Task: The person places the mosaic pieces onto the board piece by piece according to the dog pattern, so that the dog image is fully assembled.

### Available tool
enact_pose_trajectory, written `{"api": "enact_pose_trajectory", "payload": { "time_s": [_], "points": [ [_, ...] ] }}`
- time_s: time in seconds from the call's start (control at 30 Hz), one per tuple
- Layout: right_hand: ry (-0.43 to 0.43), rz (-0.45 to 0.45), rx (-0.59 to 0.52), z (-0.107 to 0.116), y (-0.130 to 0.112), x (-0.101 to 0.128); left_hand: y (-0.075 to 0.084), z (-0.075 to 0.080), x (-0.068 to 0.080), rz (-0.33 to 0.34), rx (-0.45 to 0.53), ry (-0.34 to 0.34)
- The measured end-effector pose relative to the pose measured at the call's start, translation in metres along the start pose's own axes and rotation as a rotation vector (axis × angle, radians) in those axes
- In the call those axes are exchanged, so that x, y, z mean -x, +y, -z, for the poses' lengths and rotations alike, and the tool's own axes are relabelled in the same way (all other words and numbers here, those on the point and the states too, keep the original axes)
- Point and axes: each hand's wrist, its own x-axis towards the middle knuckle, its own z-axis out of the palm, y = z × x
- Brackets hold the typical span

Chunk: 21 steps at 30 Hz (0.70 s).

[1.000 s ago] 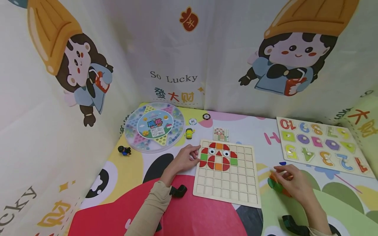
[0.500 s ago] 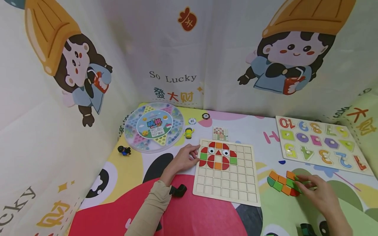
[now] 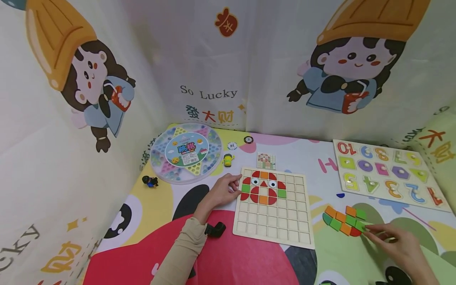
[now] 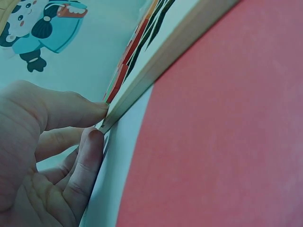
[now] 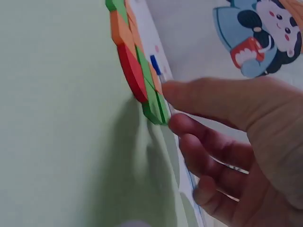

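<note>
While two hands work over a bright cartoon tablecloth (image 3: 249, 263), several other items ring the work area. At the back left sits a round, clear-lidded marble game (image 3: 213, 158), with a small dark figurine (image 3: 150, 181) near it on the left and a little yellow figure (image 3: 228, 160) on the right. Two round chips (image 3: 232, 146) and a small picture card (image 3: 266, 161) lie behind the grid board (image 3: 274, 227). At the far right lies a number-and-shape puzzle (image 3: 382, 185), with a small blue piece (image 3: 341, 195) in front of it. The loose tiles (image 3: 340, 217) fill the space between the grid board and the right hand (image 3: 397, 239).

The grid board is pale wood, flat at centre, its squares outlined by thin raised lines. Toward its upper left, red, orange and green pieces form a face-like figure with two round eyes. The loose tiles, orange, green and red, some with curved edges, lie side by side.

The left hand (image 3: 222, 192) holds the board's left edge between thumb and fingertip. The right fingertips meet a green tile (image 3: 359, 225) at the cluster's near end; whether they pinch it, I cannot tell.
</note>
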Motion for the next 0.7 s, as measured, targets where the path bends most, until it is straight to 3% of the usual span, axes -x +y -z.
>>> {"api": "enact_pose_trajectory", "payload": {
  "time_s": [0.13, 0.27, 0.7],
  "points": [
    [-0.017, 0.082, -0.076, -0.009, -0.004, 0.003, 0.000, 0.001, 0.000, 0.000, 0.004, 0.001],
    [0.006, 0.129, -0.072, -0.016, -0.007, 0.002, 0.000, 0.001, 0.000, 0.009, -0.002, -0.003],
    [-0.011, 0.102, 0.042, -0.016, -0.011, 0.001, 0.001, 0.001, 0.000, 0.019, 0.006, -0.008]
  ]
}}
